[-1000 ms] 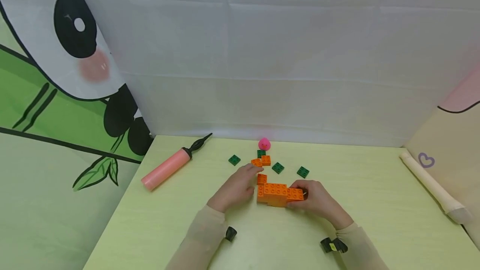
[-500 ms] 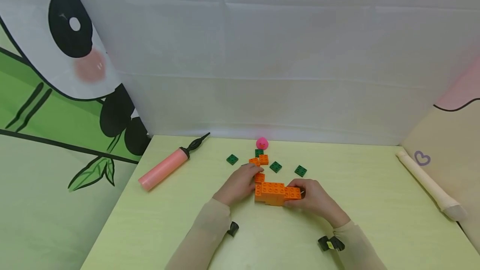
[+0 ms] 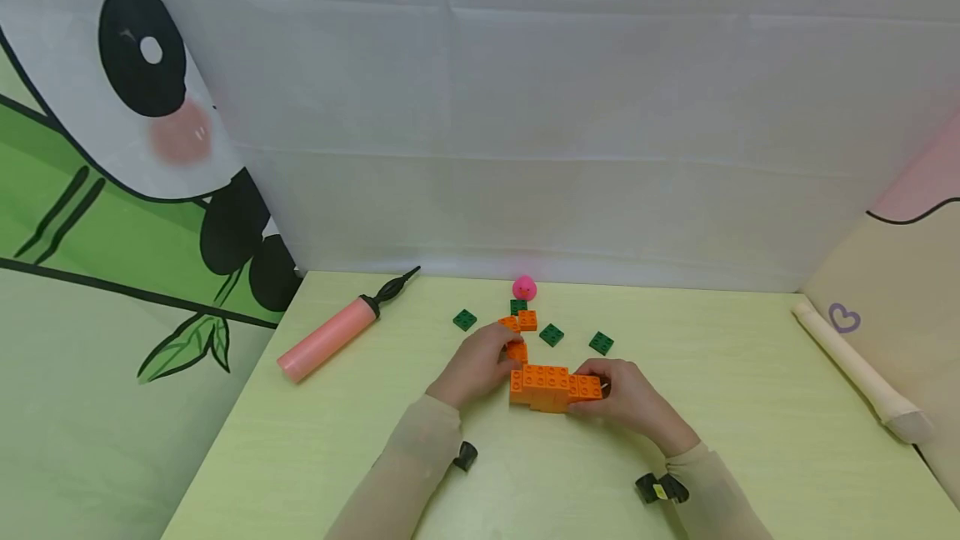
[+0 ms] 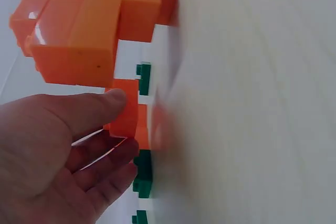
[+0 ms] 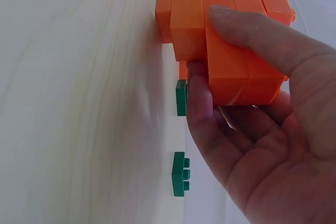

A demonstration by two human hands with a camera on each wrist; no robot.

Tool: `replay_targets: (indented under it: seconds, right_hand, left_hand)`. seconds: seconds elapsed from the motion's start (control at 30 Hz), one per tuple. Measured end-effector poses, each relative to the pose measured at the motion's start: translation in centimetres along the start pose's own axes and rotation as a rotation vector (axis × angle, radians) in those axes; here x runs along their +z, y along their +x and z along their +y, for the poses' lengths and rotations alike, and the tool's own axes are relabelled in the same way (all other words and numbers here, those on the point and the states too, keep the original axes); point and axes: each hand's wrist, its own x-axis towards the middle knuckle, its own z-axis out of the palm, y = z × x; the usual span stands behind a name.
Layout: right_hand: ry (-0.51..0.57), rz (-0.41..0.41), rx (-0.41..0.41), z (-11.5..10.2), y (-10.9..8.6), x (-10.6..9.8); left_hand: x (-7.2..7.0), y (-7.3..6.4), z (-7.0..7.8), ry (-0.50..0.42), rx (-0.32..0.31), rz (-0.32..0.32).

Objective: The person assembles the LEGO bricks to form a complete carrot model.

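My right hand [image 3: 630,397] grips the right end of a stepped block built from orange toy bricks [image 3: 546,386], thumb on one side and fingers curled round the other. In the right wrist view this orange block [image 5: 228,66] stands off the table surface. Just beyond its left end, my left hand [image 3: 474,367] pinches a small orange brick [image 3: 517,352]. The left wrist view has the thumb against this orange brick [image 4: 125,108], with the fingers curled behind it. Two more orange bricks [image 3: 528,321] lie past the left fingertips, one partly covered by them.
Several green bricks [image 3: 552,335] are scattered behind the hands, near a pink ball-like piece [image 3: 524,288]. To the left lies a pink hand pump [image 3: 330,338] with a black nozzle. A cream-coloured roll [image 3: 858,369] runs along the table's right edge.
My left hand has closed in on the small orange brick beside the block and now pinches it, shifting it slightly. The right hand keeps its hold on the block, nearly still.
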Motion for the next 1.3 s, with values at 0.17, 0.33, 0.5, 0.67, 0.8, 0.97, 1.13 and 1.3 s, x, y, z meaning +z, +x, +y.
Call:
replay_targets:
  seconds: [0.17, 0.33, 0.5, 0.67, 0.8, 0.97, 1.13, 1.3]
  right_hand:
    - [0.002, 0.001, 0.0, 0.1, 0.0, 0.1]
    - [0.006, 0.001, -0.003, 0.0, 0.0, 0.0]
    - [0.009, 0.006, -0.008, -0.2, -0.1, -0.1]
    - [0.02, 0.017, -0.016, -0.1, -0.1, 0.0]
    - [0.023, 0.035, -0.038, 0.1, -0.2, 0.0]
    - [0.015, 0.059, -0.082, 0.2, -0.2, 0.0]
    - [-0.011, 0.058, -0.087, 0.2, -0.2, 0.1]
    - [-0.014, 0.045, -0.078, 0.2, -0.2, 0.0]
  left_hand:
    - [-0.8, 0.0, 1.0, -0.06, -0.006, 0.065]
    - [-1.8, 0.0, 2.7, -0.076, 0.075, 0.132]
    - [-2.3, -0.3, 5.1, -0.117, 0.165, 0.159]
    - [-1.9, -0.3, 7.2, -0.112, 0.309, 0.127]
    - [-1.2, -0.2, 8.3, -0.049, 0.366, 0.078]
    - [-0.5, -0.3, 8.9, 0.018, 0.376, 0.036]
    - [0.0, -0.2, 8.9, 0.075, 0.368, 0.025]
    - [0.3, -0.2, 8.6, 0.086, 0.359, -0.007]
